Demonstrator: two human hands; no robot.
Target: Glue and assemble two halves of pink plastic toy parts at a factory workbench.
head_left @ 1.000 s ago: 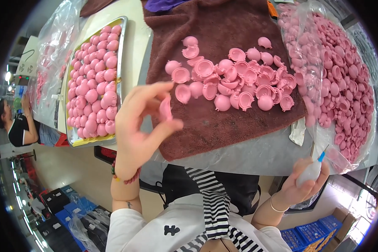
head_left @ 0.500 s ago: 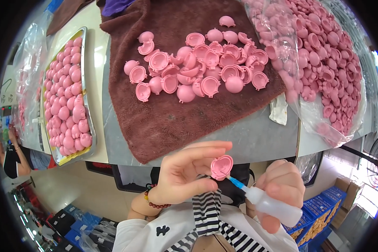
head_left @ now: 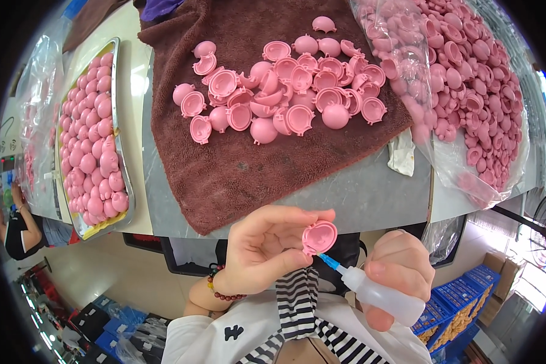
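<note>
My left hand (head_left: 270, 242) pinches a small pink plastic half-shell (head_left: 320, 237) by its edge, its hollow side showing. My right hand (head_left: 399, 273) is wrapped round a translucent white squeeze bottle (head_left: 385, 296) with a blue needle tip (head_left: 329, 261). That tip points up and left, at the lower rim of the half-shell; whether it touches cannot be made out. Beyond my hands, several loose pink half-shells (head_left: 300, 119) lie in a group on a brown towel (head_left: 242, 176), some hollow side up, others domed side up.
Left on the table stands a metal tray (head_left: 129, 200) of round pink pieces. A clear plastic bag (head_left: 461, 182) heaped with pink shells (head_left: 467, 79) covers the right. A crumpled white cloth (head_left: 401, 155) lies beside the towel. Blue crates (head_left: 458, 303) stand lower right; another person (head_left: 21, 227) is far left.
The half-shell has turned slightly in my left hand and shifted a little left. My right hand has brought the bottle left, its tip now at the shell's lower rim.
</note>
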